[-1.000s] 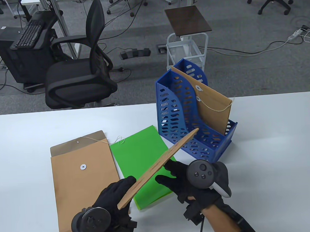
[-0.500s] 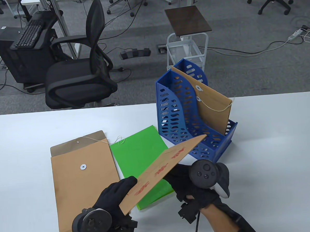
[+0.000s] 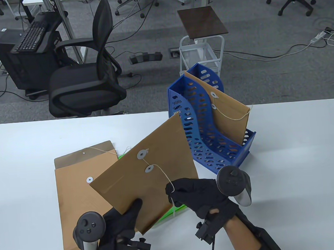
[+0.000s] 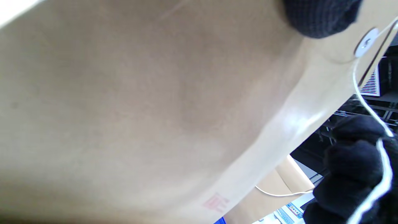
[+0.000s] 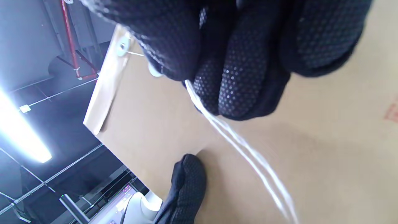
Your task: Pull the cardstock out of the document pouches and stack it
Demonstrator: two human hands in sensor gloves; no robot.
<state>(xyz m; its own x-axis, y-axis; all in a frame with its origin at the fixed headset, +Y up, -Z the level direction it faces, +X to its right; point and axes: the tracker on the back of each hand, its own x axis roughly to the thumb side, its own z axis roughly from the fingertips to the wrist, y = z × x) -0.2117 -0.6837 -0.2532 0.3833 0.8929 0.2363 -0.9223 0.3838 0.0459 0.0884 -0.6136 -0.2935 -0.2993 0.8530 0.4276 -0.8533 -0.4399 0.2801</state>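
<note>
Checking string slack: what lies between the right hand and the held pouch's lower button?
Only the white string, running from the lower button to the right hand's pinching fingertips, per table view.

Grey carpet floor (image 3: 253, 70), black office chair (image 3: 89, 78), white cart (image 3: 202, 49), loose cables.

Your left hand (image 3: 120, 225) grips the lower edge of a brown pouch (image 3: 147, 170), held tilted above the table (image 3: 297, 157) with its clasp side facing up. Your right hand (image 3: 200, 197) pinches the white string (image 3: 165, 175) that runs from the pouch's lower disc. Under the pouch lies green cardstock (image 3: 163, 216), only a strip of it showing. A second pouch (image 3: 75, 191) lies flat on the table to the left, flap open. Behind stands a blue file rack (image 3: 212, 145) with a third pouch (image 3: 230, 116) upright in it.
</note>
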